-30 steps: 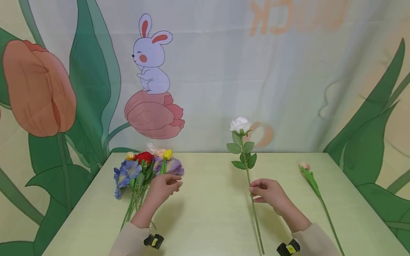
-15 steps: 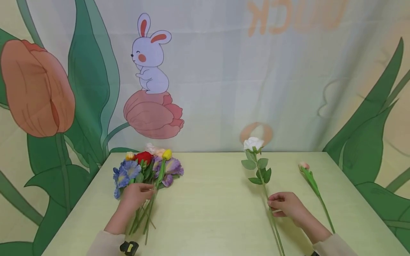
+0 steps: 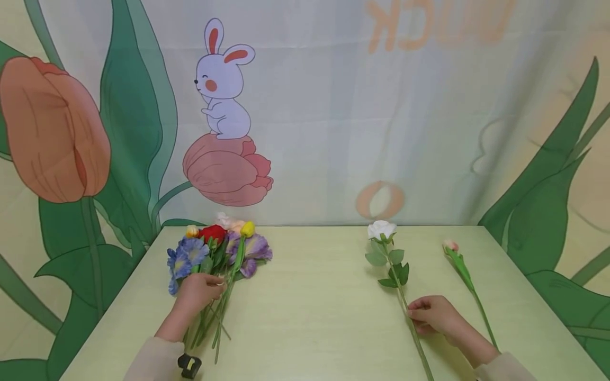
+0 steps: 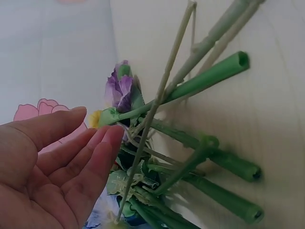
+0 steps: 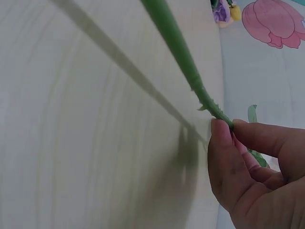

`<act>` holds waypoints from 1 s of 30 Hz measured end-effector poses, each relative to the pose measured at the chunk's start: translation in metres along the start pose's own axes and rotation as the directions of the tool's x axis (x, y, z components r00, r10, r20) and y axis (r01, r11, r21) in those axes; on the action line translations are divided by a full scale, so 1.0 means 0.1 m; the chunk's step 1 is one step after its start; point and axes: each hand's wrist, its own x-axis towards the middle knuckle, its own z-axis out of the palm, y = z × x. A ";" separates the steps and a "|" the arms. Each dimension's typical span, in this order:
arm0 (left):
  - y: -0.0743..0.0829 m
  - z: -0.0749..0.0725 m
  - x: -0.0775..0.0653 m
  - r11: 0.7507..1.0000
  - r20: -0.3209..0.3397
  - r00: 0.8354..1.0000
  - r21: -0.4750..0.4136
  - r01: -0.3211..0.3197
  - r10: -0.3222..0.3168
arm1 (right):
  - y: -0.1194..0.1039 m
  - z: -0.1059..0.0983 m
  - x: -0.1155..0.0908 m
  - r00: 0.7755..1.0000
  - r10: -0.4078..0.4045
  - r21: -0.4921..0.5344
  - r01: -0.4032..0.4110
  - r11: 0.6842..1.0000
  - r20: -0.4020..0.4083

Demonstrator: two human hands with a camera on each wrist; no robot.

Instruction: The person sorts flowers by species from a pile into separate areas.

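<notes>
Right hand (image 3: 433, 313): thumb and fingers clamped on a white rose (image 3: 397, 273) by its stem; bloom ahead of the fingers and slightly left, stem end trailing back past them. Pink tulip (image 3: 463, 272) lies on the desk (image 3: 305, 307) to their right. Left hand (image 3: 197, 290): thumb and fingers apart, loosely bent, close beside the flower bunch (image 3: 219, 259); red flower (image 3: 212, 234) and yellow tulip (image 3: 247, 229) ahead of them. Contact there: can't tell.

Head cam forward-down past far edge of pale-green wood-grained table (image 3: 305, 317), wrist cams close, sideways, sharing pink cloth-printed tulip (image 5: 272, 21)
</notes>
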 end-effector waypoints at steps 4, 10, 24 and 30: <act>-0.02 0.03 0.06 1.000 0.006 1.000 0.015 -0.008 0.007 | 0.04 -0.01 0.02 1.000 0.007 0.000 -0.007 1.000 -0.005; -0.04 0.08 0.10 0.999 0.010 1.000 0.040 -0.016 0.016 | 0.09 -0.01 0.06 1.000 0.021 0.001 -0.021 1.000 -0.011; -0.06 0.15 0.14 0.997 0.031 0.999 0.072 0.019 -0.022 | 0.13 0.01 0.11 0.999 0.038 -0.027 -0.039 0.999 -0.010; -0.07 0.17 0.18 0.993 0.024 0.999 0.118 0.018 -0.021 | 0.13 0.01 0.13 0.999 0.046 -0.046 -0.046 0.998 -0.008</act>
